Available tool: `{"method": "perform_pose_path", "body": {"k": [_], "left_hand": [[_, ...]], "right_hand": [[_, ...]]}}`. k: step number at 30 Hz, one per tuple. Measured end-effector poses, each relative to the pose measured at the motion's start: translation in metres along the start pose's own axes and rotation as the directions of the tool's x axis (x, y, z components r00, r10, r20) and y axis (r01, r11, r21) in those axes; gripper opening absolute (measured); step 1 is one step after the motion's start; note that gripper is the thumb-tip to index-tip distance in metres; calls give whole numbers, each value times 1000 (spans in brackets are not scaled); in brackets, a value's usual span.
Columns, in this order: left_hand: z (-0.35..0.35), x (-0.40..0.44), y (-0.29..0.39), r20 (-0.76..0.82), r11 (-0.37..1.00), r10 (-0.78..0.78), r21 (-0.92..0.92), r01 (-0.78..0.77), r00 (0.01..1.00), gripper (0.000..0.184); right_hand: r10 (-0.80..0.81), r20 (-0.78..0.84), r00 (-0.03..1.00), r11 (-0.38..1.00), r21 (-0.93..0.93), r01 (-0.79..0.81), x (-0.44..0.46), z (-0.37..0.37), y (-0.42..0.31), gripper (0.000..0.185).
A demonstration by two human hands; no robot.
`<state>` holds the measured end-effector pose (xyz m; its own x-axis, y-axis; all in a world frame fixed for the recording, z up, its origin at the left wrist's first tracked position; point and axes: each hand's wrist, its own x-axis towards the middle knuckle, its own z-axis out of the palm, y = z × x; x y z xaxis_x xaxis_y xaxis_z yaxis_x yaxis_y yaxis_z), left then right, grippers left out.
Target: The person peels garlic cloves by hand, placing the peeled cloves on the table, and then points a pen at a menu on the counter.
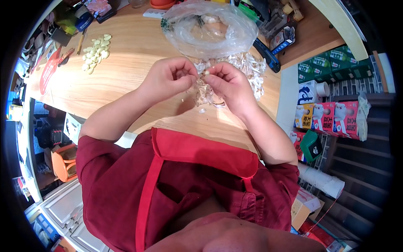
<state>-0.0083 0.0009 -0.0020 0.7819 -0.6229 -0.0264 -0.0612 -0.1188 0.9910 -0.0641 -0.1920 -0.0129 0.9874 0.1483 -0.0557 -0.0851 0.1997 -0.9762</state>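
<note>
My right hand pinches a small garlic clove between thumb and forefinger. Close beside it, my left hand has its fingers closed, the tips near the clove; what they hold, if anything, is too small to make out. Papery garlic skins lie in a heap under and beyond both hands. Behind the hands rests a clear plastic bag with garlic bulbs inside. Peeled garlic cloves form a loose pile on the wooden table at the left.
A red fan-shaped item and a thin brown stick lie at the table's left. A black-and-blue tool lies right of the bag. Colourful boxes stand at the right, and an orange stool at lower left.
</note>
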Motion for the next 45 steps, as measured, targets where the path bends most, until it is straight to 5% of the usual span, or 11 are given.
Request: {"method": "perform_pose_path", "body": {"k": [6, 15, 24, 27, 33, 34, 39, 41, 42, 43, 45], "left_hand": [[2, 0, 2, -51, 906, 221, 381, -186, 974, 8], [4, 3, 0, -61, 947, 268, 199, -251, 962, 18], [3, 3, 3, 51, 676, 612, 484, -555, 789, 20], [2, 2, 4, 27, 692, 604, 479, -541, 797, 16], [-2, 1, 5, -83, 849, 242, 501, -169, 967, 13], [-2, 3, 1, -48, 800, 352, 533, -274, 935, 14], [-1, 17, -7, 159, 444, 723, 639, -628, 672, 19], [3, 6, 1, 50, 908, 343, 239, -344, 938, 23], [3, 1, 5, 63, 993, 113, 6, -114, 992, 26], [3, 1, 1, 168, 950, 1, -307, 52, 986, 33], [10, -6, 3, 292, 809, -86, -537, 238, 952, 39]], "right_hand": [[156, 99, 983, 946, 272, -178, 0, -2, -8, 14], [183, 83, 980, 958, 208, -197, -2, 3, -8, 14], [147, 144, 979, 978, 127, -166, -1, 0, 0, 13], [169, 164, 972, 970, 146, -193, -1, 0, -4, 13], [102, 97, 990, 968, 220, -121, -2, -2, -9, 11], [77, 81, 994, 970, 226, -94, -2, -3, -10, 11], [-206, -21, 978, 885, -430, 177, -8, 2, -12, 16], [-376, 100, 921, 688, -635, 350, -12, 5, -16, 17], [-488, 218, 845, 536, -689, 487, -12, 6, -18, 18], [-576, 346, 741, 360, -706, 610, -11, 9, -19, 19], [-554, 413, 722, 281, -724, 630, -12, 18, -19, 21]]}}
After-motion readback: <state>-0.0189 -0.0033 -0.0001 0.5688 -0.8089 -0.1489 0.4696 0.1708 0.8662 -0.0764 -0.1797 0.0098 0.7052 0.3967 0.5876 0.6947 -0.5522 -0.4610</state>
